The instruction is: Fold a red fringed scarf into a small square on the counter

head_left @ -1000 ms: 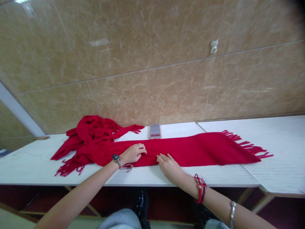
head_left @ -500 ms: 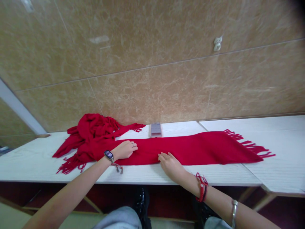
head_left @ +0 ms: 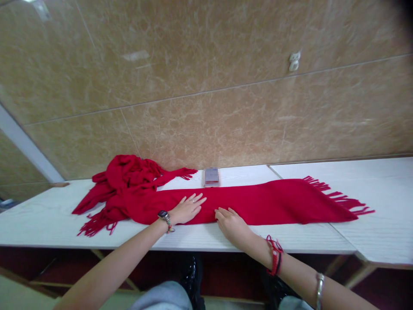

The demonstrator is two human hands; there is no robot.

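Observation:
A long red scarf (head_left: 271, 200) lies spread along the white surface, its fringed end at the right. Its left part runs into a crumpled heap of red fabric (head_left: 124, 174); where one piece stops and another starts I cannot make out. My left hand (head_left: 189, 208) rests palm down on the flat part, fingers stretched out and spread, with a ring and a wristwatch showing. To its right, my right hand (head_left: 231, 224) is at the scarf's near edge, fingers bent and closed on the fabric. Its thumb is mostly hidden.
Behind the scarf a phone (head_left: 211, 177) lies by the brown marbled wall (head_left: 200, 125). A small white cat-shaped piece (head_left: 294, 61) is fixed on that wall. The white tabletop (head_left: 180, 239) ends just before me, over open dark red shelves (head_left: 232, 275).
My left hand has slid right along the scarf towards my right hand, and its bent fingers have straightened and spread. My right hand and the scarf stay much the same.

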